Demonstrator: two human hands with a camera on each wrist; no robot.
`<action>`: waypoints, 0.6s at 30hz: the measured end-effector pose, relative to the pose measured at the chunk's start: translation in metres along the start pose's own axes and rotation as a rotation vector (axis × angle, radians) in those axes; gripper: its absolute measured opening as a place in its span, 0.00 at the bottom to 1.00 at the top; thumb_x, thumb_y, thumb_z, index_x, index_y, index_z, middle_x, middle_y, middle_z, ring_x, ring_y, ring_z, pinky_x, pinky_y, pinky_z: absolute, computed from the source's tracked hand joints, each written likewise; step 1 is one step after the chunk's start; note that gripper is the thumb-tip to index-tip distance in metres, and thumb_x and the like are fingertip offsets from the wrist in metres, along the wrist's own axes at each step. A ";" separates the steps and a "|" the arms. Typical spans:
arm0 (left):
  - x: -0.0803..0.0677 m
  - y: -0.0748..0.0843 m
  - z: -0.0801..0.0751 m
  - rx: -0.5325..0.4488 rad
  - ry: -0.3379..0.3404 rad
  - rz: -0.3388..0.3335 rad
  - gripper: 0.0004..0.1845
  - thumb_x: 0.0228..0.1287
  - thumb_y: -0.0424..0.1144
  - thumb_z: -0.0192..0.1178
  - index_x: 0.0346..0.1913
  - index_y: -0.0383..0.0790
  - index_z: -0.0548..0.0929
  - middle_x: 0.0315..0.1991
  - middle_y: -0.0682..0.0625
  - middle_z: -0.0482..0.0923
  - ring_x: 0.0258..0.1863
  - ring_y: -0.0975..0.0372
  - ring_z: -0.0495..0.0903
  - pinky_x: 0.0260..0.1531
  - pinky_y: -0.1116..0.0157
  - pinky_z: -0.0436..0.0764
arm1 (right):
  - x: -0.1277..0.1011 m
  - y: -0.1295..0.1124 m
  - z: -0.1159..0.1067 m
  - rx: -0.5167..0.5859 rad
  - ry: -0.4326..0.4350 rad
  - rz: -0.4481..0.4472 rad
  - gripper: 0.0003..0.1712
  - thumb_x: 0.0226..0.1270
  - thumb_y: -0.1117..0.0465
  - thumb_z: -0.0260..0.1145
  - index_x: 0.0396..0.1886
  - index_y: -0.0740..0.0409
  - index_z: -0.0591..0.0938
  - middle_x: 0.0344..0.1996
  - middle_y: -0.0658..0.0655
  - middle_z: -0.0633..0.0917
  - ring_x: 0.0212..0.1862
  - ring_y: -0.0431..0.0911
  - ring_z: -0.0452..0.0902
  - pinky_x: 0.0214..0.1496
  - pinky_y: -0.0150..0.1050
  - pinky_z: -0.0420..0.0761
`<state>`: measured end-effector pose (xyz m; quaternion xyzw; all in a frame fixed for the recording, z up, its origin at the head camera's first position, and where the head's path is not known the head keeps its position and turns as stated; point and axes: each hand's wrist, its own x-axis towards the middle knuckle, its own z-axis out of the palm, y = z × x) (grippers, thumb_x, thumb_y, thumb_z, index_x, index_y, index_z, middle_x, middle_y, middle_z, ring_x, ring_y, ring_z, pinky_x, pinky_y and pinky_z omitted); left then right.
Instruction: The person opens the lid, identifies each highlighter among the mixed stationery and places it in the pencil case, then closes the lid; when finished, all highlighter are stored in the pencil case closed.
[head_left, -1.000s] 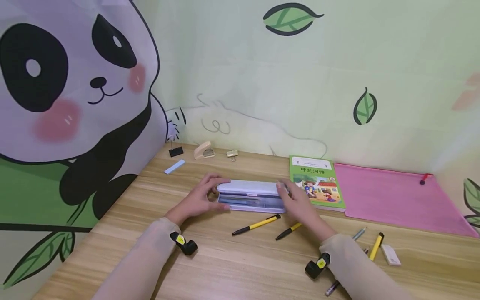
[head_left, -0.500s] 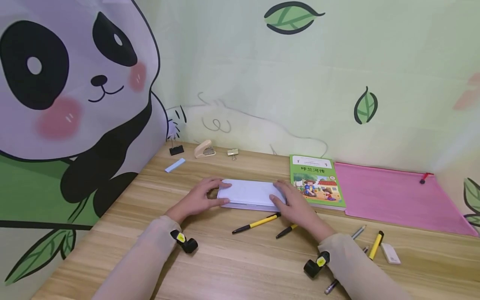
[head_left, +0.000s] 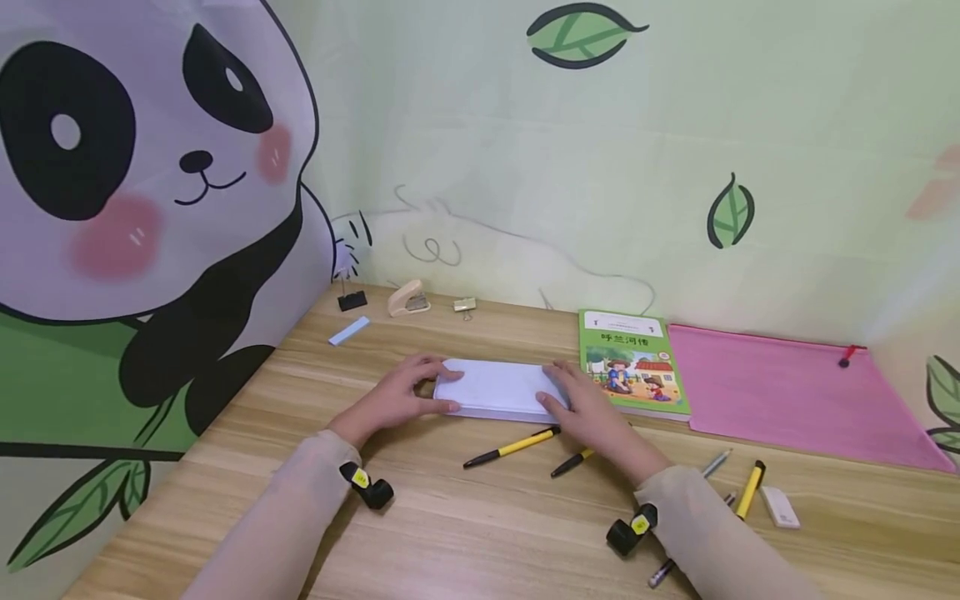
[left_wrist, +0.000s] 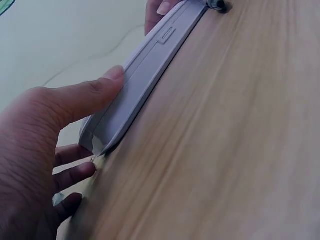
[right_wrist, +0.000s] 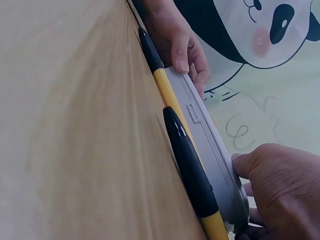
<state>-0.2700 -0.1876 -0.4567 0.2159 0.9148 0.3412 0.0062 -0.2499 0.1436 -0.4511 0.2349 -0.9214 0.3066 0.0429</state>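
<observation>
A pale white-lilac pencil case [head_left: 497, 390] lies on the wooden table with its lid down. My left hand [head_left: 396, 402] holds its left end, thumb on the front edge and fingers round the far side. At the opposite end my right hand [head_left: 600, 417] grips the case, its thumb over the lid's front part. In the left wrist view the case's front side [left_wrist: 142, 75] shows a small latch, and the lid meets the base along a thin seam. Two yellow-and-black pens, one of them a whole pen [head_left: 512, 447] in the head view, lie just in front of the case.
A green book [head_left: 637, 367] and a pink zip pouch [head_left: 795, 392] lie to the right. Pencils, another yellow pen [head_left: 751, 490] and a white eraser [head_left: 781, 507] are by the right forearm. Along the back stand a stapler [head_left: 408, 299], a black binder clip [head_left: 352, 300] and a gold one [head_left: 465, 305].
The pencil case's lid has come down, hiding the pens inside that showed one second ago. My right hand's thumb has moved forward and down with the lid; my left hand stays at its end.
</observation>
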 end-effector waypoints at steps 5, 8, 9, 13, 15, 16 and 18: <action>-0.003 0.001 0.002 -0.004 -0.005 0.010 0.33 0.53 0.65 0.71 0.62 0.61 0.82 0.66 0.51 0.69 0.68 0.51 0.65 0.67 0.43 0.63 | -0.003 0.000 0.002 -0.014 -0.014 0.010 0.35 0.78 0.47 0.58 0.75 0.62 0.67 0.75 0.69 0.61 0.74 0.65 0.56 0.72 0.62 0.60; -0.004 -0.001 0.004 -0.013 0.005 0.013 0.32 0.53 0.65 0.71 0.62 0.61 0.82 0.66 0.52 0.69 0.68 0.52 0.65 0.67 0.43 0.63 | -0.004 0.002 0.003 0.000 -0.002 0.009 0.35 0.77 0.45 0.58 0.75 0.61 0.67 0.75 0.67 0.62 0.75 0.64 0.57 0.72 0.61 0.60; -0.003 -0.003 0.004 -0.012 0.012 0.018 0.32 0.53 0.65 0.71 0.62 0.62 0.82 0.66 0.52 0.69 0.68 0.52 0.65 0.67 0.43 0.63 | -0.003 0.002 0.003 0.004 0.004 0.006 0.35 0.77 0.45 0.58 0.74 0.61 0.67 0.75 0.67 0.62 0.75 0.63 0.57 0.72 0.61 0.61; -0.003 -0.006 0.006 -0.022 0.023 0.029 0.32 0.53 0.66 0.71 0.62 0.63 0.82 0.66 0.54 0.69 0.68 0.53 0.65 0.68 0.44 0.63 | -0.003 0.005 0.004 0.011 0.018 0.002 0.36 0.76 0.44 0.59 0.74 0.61 0.68 0.74 0.66 0.64 0.74 0.62 0.58 0.72 0.59 0.61; -0.003 -0.008 0.007 -0.027 0.030 0.039 0.32 0.53 0.66 0.71 0.61 0.64 0.82 0.66 0.54 0.70 0.68 0.53 0.65 0.67 0.44 0.63 | -0.003 0.004 0.004 0.009 0.022 -0.005 0.35 0.76 0.45 0.59 0.73 0.61 0.69 0.74 0.67 0.65 0.74 0.63 0.59 0.72 0.60 0.61; -0.003 -0.008 0.007 -0.031 0.033 0.039 0.31 0.53 0.66 0.71 0.61 0.64 0.82 0.65 0.55 0.70 0.68 0.54 0.65 0.68 0.44 0.63 | -0.003 0.004 0.004 0.006 0.023 -0.007 0.35 0.76 0.45 0.59 0.73 0.61 0.69 0.74 0.67 0.65 0.74 0.63 0.59 0.72 0.60 0.61; -0.004 -0.008 0.008 -0.034 0.038 0.048 0.31 0.53 0.66 0.71 0.61 0.65 0.82 0.65 0.55 0.70 0.67 0.55 0.66 0.67 0.44 0.64 | -0.004 0.004 0.004 0.002 0.025 -0.017 0.36 0.76 0.45 0.59 0.73 0.62 0.68 0.73 0.67 0.65 0.74 0.63 0.59 0.72 0.60 0.61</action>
